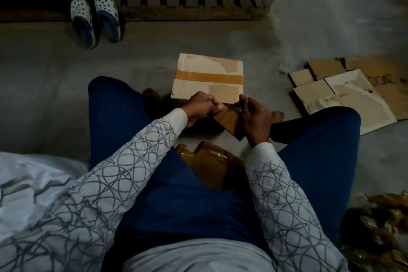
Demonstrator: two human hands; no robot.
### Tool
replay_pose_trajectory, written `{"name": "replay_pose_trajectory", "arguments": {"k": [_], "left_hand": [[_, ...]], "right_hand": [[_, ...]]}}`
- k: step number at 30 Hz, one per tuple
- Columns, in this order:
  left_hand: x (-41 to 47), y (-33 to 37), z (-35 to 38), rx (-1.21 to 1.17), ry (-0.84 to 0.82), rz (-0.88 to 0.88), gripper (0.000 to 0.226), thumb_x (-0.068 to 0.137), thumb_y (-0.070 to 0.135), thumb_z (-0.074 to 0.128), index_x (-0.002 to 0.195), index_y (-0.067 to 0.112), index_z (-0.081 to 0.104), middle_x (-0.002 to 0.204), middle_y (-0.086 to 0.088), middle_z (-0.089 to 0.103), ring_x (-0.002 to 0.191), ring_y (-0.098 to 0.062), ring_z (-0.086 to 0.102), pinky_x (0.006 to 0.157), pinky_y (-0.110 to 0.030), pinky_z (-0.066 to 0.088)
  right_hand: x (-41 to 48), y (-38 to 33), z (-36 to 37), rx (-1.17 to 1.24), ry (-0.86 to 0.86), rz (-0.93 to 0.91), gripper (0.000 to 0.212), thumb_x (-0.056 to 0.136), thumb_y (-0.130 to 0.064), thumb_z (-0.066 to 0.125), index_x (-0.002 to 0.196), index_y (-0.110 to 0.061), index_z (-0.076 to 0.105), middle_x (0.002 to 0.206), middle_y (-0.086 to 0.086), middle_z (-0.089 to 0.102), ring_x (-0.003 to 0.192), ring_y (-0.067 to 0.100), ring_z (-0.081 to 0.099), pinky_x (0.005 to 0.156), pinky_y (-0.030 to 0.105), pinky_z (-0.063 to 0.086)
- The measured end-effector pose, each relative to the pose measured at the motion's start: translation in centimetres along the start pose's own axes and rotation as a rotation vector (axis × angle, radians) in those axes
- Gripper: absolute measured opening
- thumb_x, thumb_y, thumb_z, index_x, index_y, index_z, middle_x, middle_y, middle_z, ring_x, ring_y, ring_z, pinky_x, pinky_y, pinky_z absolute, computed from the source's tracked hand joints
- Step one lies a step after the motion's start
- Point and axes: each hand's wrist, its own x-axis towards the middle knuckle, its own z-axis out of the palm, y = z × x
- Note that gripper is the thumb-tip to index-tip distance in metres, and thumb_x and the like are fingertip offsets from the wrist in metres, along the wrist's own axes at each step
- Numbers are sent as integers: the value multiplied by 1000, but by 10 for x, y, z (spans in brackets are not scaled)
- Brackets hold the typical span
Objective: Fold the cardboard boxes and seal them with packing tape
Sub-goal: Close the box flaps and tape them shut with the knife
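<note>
A folded cardboard box lies on the concrete floor in front of me, with a brown strip of packing tape across its top. My left hand pinches the free end of the tape at the box's near edge. My right hand grips the brown tape roll, held on edge just below the box. A short stretch of tape spans between the two hands. More brown tape material rests on my lap.
Flat unfolded cardboard boxes lie on the floor to the right. A pair of white clogs stands at the back left beside a wooden pallet. Crumpled brown scraps sit at the lower right. My bare feet flank the box.
</note>
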Motion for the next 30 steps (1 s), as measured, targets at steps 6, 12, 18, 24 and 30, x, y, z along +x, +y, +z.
{"name": "replay_pose_trajectory", "arguments": {"k": [6,12,18,24,30], "left_hand": [[8,-2,-11,407,248,155,11,91,22,67,94,13,72,99,-6,71,97,-23,65,88,-36,53],[24,22,-28,472,259,299,10,89,16,70,95,8,72,100,-9,70,94,-23,65,73,-30,56],[66,67,-31,624,198,421,10,85,16,75,93,10,76,89,-1,71,85,-14,65,77,-25,49],[117,108,-11,646,47,422,15,82,17,78,95,11,76,87,-1,74,85,-15,70,85,-36,58],[162,149,-12,726,166,411,19,85,20,76,99,9,77,96,-7,75,89,-16,69,84,-30,54]], "right_hand": [[-4,-1,2,29,-328,8,48,96,-63,44,89,-27,75,89,3,73,82,20,67,72,31,52],[-8,0,1,49,-450,-115,36,78,-56,76,94,-24,75,86,-12,72,75,-3,65,67,23,52],[10,7,-10,43,-293,-145,55,81,-61,70,114,-18,73,108,-3,74,90,9,68,73,23,51],[21,12,-37,191,-162,23,41,84,-59,68,100,-22,73,93,-15,70,85,-6,63,73,14,52],[8,28,-39,293,-102,283,45,78,-62,70,75,-17,68,72,-6,68,65,2,64,57,17,46]]}}
